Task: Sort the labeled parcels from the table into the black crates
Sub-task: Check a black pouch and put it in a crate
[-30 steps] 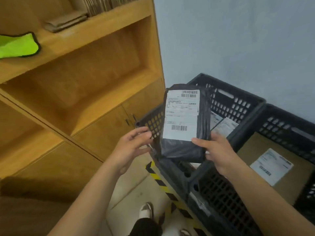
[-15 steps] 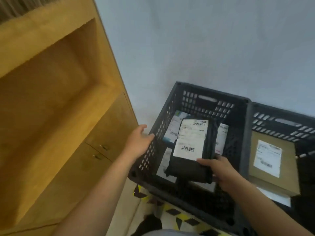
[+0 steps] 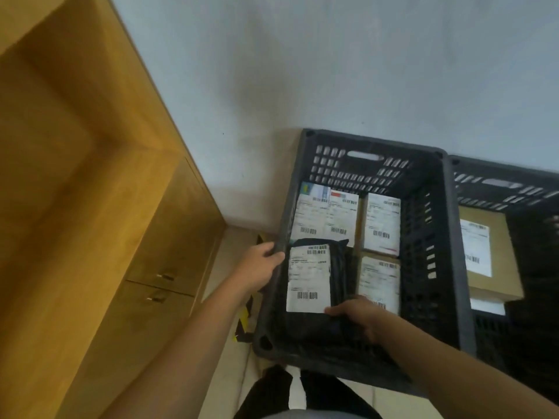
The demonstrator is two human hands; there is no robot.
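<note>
Your right hand (image 3: pixel 360 316) pinching black parcel (image 3: pixel 338 267), long axis pointing wallward along crate (image 3: pixel 452 252) left wall; left hand (image 3: pixel 260 267) gripping crate rim.

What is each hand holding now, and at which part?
The right hand holds the black parcel by its near end; the left hand grips the left rim of the crate.

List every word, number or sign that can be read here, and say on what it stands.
No text can be read.
Label on the black parcel in the right hand: barcodes and lines of print, too blurred to read.
Labels on the four parcels lying in the left crate: too blurred.
Label on the brown box in the right crate: too blurred.
</note>
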